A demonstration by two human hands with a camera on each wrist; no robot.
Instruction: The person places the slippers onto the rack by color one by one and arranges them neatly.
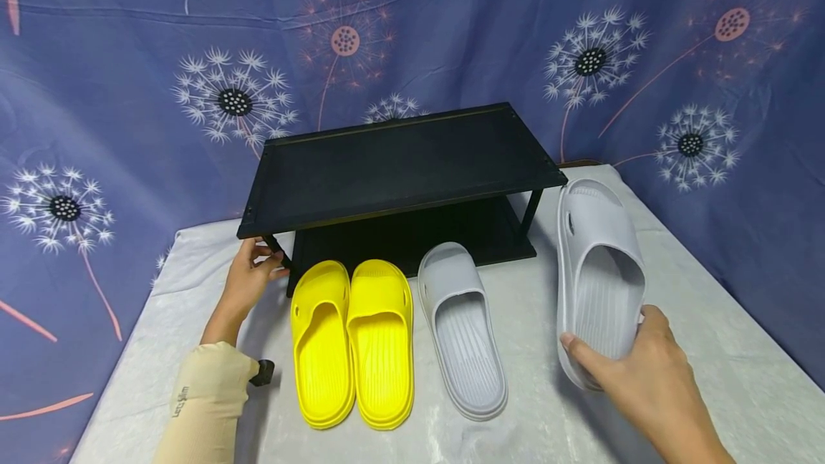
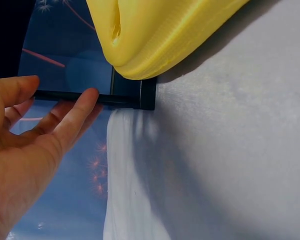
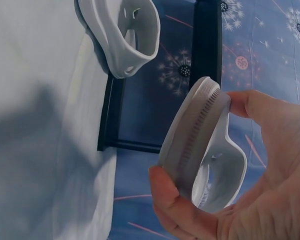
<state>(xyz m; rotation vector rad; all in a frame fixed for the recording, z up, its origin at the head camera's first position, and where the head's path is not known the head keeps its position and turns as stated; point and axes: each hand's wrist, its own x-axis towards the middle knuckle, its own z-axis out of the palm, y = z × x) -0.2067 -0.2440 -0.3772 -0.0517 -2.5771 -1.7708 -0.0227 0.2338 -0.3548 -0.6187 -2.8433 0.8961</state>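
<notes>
Right hand (image 1: 657,371) grasps a gray slipper (image 1: 596,217) by its heel end, thumb on one edge, fingers on the other; the slipper is up off the desk (image 1: 528,321), tilted, toe away from the person, to the right of the black rack (image 1: 399,170). Right wrist view confirms the grip across the heel. Left hand (image 1: 250,274) is at the rack's left front leg (image 1: 277,249), thumb on one side and fingers on the other, pinching it. Rack stands upright toward the back of the desk: top board plus a lower shelf (image 1: 406,235). Second gray slipper (image 1: 467,339) sits sole down in front of the rack, its toe overlapping the lower shelf's front edge in the head view; can't tell if it touches. Left of it, a left yellow slipper (image 1: 322,349) and a right yellow slipper (image 1: 383,349) sit side by side, touching, toes toward the rack. White cloth covers the desk. Behind: blue curtain (image 1: 438,34) with dandelion print. Left arm has a pale yellow sleeve (image 1: 206,399) with small lettering.
</notes>
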